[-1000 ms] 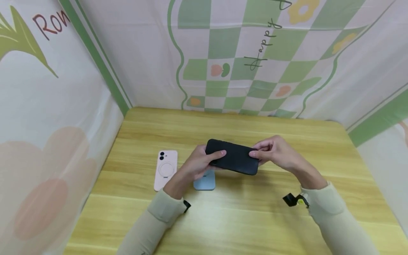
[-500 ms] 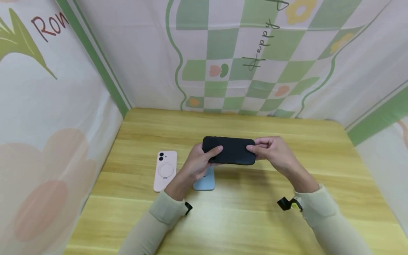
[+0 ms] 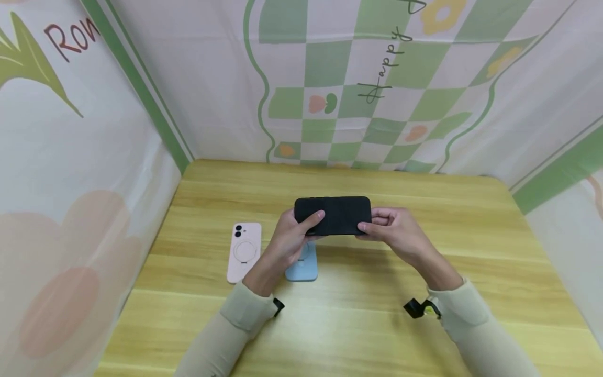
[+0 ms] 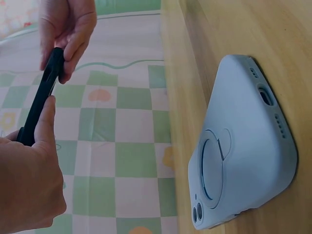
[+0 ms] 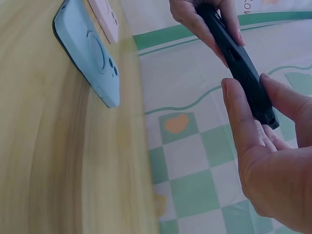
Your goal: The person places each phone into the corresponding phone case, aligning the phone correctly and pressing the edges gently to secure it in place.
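Note:
A black phone case [image 3: 346, 213] is held up above the table, long side level, with its plain dark face towards the head camera; I cannot tell whether a phone is inside. My left hand [image 3: 288, 236] grips its left end, thumb laid across the face and fingers behind. My right hand [image 3: 398, 231] pinches the lower right corner between thumb and fingers. In the left wrist view, the black case [image 4: 38, 105] shows edge-on with a slot in its side. Below the left hand lies a phone in a light-blue case [image 3: 302, 269], partly hidden by that hand.
On the wooden table [image 3: 358, 330], a phone in a pink case [image 3: 245, 253] lies left of the light-blue one, back side up, with a ring on its back. A patterned cloth [image 3: 325, 63] hangs behind the far table edge.
The black case has turned from a slant to level and shifted slightly left and away. Both hands keep hold of it, the right thumb now at the lower corner.

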A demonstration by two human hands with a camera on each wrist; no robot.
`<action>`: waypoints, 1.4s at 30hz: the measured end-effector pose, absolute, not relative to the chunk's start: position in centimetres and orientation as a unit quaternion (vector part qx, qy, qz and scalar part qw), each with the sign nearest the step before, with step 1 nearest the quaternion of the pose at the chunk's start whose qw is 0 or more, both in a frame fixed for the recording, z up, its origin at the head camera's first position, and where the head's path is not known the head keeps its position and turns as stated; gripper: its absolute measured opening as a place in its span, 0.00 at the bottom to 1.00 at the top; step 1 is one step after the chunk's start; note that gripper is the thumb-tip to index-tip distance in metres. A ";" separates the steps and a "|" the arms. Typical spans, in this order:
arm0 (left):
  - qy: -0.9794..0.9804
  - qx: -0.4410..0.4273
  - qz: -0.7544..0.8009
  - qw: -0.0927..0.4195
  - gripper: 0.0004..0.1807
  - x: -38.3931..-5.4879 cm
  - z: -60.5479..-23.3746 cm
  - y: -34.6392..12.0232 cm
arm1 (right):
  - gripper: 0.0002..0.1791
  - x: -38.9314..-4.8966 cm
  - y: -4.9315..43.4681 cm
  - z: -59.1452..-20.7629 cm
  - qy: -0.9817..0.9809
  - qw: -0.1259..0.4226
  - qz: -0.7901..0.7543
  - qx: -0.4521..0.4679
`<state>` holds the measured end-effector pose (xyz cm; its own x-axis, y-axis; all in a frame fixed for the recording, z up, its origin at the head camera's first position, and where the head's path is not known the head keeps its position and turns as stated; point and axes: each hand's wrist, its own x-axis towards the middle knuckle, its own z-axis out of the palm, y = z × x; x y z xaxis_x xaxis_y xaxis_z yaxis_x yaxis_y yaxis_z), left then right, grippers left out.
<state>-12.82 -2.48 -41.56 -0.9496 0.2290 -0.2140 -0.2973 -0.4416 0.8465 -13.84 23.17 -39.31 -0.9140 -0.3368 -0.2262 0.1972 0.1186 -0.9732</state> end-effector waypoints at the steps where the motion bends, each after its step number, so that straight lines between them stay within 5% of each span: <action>1: 0.505 -0.034 0.848 0.155 0.22 -12.8 -41.6 -2.5 | 0.18 -13.9 23.2 -39.4 0.714 0.207 -0.667 -0.047; 30: 0.472 -0.043 0.864 0.169 0.25 -12.9 -41.3 -2.3 | 0.08 -13.0 23.0 -40.9 0.606 0.180 -0.772 -0.060; 42: 0.458 -0.099 0.881 0.066 0.18 -12.4 -41.5 0.8 | 0.07 -11.9 21.0 -41.5 0.553 0.124 -0.824 0.012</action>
